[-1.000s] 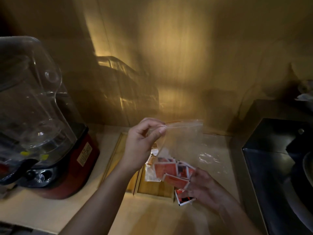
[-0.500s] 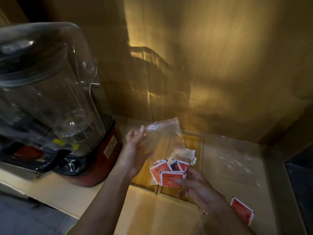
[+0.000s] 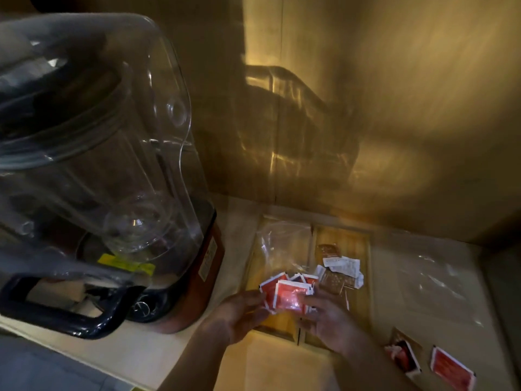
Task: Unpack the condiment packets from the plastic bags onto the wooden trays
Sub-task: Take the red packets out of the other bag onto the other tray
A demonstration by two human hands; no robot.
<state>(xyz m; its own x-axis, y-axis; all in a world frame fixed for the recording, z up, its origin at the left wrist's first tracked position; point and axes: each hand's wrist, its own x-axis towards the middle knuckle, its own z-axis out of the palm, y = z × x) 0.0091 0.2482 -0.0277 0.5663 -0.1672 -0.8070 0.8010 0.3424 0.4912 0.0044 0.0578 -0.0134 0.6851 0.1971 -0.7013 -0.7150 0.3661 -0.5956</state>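
Red packets (image 3: 286,293) pinched between left hand (image 3: 239,313) and right hand (image 3: 328,314), both closed on the clump, low over the wooden trays (image 3: 342,238). Clear bag (image 3: 283,245) no longer held up by the left fingers as a moment ago; now slumped on the left tray, apparently emptied. Brown and white packets (image 3: 339,270) already in the right tray. Blender (image 3: 112,193) crowding the left edge; open counter (image 3: 282,362) to the right, with two stray packets (image 3: 428,359) and a flat empty bag (image 3: 434,280).

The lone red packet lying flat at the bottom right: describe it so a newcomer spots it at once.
Start at the wooden trays beside the blender, then move right and nearer along the counter. The flat red packet lies alone there; its neighbour, the curled packet, shows a dark backing.
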